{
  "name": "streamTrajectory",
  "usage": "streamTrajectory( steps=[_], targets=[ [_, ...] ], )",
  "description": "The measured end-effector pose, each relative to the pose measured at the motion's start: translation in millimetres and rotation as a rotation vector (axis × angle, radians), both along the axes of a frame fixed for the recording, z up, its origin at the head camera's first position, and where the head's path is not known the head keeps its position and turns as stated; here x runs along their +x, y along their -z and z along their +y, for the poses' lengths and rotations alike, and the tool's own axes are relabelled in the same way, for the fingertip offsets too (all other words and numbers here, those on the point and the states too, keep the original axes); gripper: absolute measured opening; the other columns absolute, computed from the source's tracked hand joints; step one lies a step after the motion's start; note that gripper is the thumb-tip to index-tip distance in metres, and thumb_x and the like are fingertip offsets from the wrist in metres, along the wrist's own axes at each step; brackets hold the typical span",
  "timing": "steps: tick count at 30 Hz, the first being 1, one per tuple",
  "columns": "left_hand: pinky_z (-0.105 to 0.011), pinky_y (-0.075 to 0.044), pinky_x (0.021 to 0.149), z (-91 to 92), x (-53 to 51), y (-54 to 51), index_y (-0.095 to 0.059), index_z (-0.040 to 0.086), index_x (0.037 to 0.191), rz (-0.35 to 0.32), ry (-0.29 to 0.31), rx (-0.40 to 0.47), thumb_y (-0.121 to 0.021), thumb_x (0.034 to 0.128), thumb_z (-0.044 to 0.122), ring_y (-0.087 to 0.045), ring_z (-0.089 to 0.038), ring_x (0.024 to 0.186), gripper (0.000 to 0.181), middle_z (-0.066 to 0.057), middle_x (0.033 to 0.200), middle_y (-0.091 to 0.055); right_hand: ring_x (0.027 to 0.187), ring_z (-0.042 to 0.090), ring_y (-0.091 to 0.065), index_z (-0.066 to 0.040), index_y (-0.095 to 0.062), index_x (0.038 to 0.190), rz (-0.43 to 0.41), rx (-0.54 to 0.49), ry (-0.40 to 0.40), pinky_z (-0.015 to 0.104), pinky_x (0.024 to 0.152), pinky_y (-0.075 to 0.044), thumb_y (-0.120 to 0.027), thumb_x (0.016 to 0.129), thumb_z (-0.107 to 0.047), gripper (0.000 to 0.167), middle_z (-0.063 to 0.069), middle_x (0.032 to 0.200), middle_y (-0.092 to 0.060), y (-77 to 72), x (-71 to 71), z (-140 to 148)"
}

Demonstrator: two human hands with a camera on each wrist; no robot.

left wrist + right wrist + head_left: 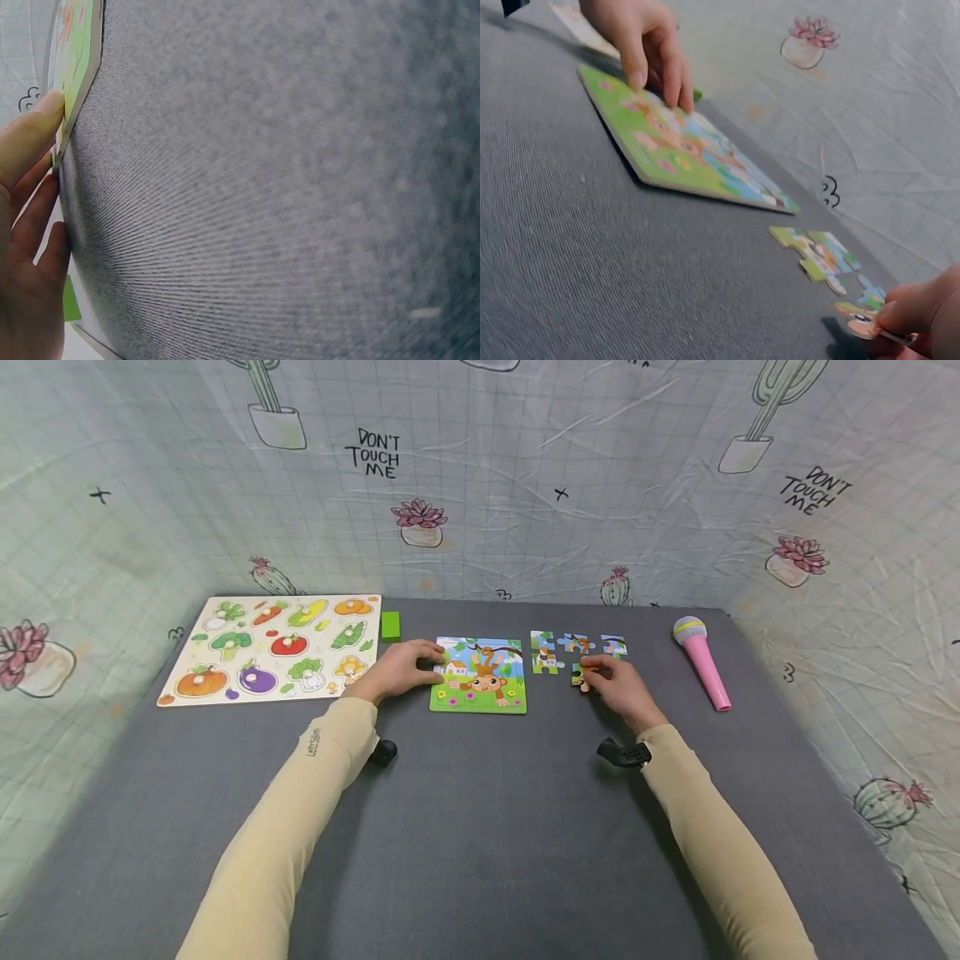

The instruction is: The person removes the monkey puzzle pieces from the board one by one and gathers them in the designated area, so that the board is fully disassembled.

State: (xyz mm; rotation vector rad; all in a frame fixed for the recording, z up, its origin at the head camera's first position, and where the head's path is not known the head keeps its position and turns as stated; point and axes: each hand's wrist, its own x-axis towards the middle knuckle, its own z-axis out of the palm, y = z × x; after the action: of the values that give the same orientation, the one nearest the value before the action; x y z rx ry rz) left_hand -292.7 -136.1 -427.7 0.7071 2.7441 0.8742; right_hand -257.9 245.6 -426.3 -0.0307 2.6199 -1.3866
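Observation:
A square monkey puzzle board (480,677) lies on the grey table, its picture filled in. My left hand (401,672) grips its left edge, thumb on the top face, as the left wrist view shows at the board's rim (79,75). To the board's right, my right hand (621,690) pinches a small puzzle piece (579,676) between thumb and fingers; in the right wrist view that piece (862,324) shows part of a face and looks slightly tilted. Other loose pieces (546,653) lie just behind and to the left of it.
A vegetable board (270,647) lies at the left, with a green block (391,627) beside its back right corner. A pink toy microphone (705,668) lies at the right. Patterned cloth (480,543) hangs behind the table and along both sides.

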Motion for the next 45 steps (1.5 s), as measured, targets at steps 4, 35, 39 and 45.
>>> streamTrajectory(
  steps=[4, 35, 39, 45],
  targets=[
    [-0.045, -0.032, 0.114, -0.4, 0.1, -0.3, -0.066, 0.003, 0.125, 0.0, 0.001, -0.001, -0.073, 0.0901, 0.023, -0.041, -0.031, 0.136, 0.041, -0.012, 0.142, -0.052, 0.106, 0.031, -0.057, -0.005, -0.058, 0.133, 0.04, 0.069, -0.019, 0.041, 0.086, -0.048, -0.055, 0.102, -0.018, 0.034, 0.017, 0.126, -0.059, 0.9, -3.9, 0.8],
    [-0.045, -0.032, 0.114, 0.6, -0.7, -4.8, -0.066, 0.002, 0.125, -0.01, 0.004, -0.013, -0.073, 0.0901, 0.023, -0.042, -0.03, 0.136, 0.041, -0.012, 0.142, -0.052, 0.1, 0.035, -0.053, 0.001, -0.063, 0.125, 0.213, 0.306, -0.112, 0.049, 0.087, -0.046, -0.071, 0.091, -0.021, 0.041, 0.022, 0.116, -0.05, 8.9, -15.8, 5.9],
    [-0.045, -0.032, 0.114, 0.8, -0.3, -4.4, -0.066, 0.002, 0.125, -0.015, 0.002, -0.012, -0.073, 0.0901, 0.023, -0.041, -0.031, 0.136, 0.041, -0.012, 0.142, -0.052, 0.1, 0.035, -0.054, 0.001, -0.063, 0.125, 0.207, 0.312, -0.108, 0.049, 0.087, -0.047, -0.07, 0.092, -0.02, 0.04, 0.022, 0.116, -0.051, 8.4, -16.8, 6.5],
    [-0.044, -0.031, 0.115, 0.7, -0.4, -3.9, -0.066, 0.003, 0.125, -0.026, -0.006, -0.017, -0.072, 0.0906, 0.024, -0.041, -0.029, 0.136, 0.041, -0.01, 0.142, -0.052, 0.099, 0.034, -0.053, 0.002, -0.062, 0.125, 0.197, 0.316, -0.109, 0.048, 0.086, -0.047, -0.07, 0.092, -0.023, 0.042, 0.021, 0.115, -0.054, 8.5, -17.0, 5.7]
  ],
)
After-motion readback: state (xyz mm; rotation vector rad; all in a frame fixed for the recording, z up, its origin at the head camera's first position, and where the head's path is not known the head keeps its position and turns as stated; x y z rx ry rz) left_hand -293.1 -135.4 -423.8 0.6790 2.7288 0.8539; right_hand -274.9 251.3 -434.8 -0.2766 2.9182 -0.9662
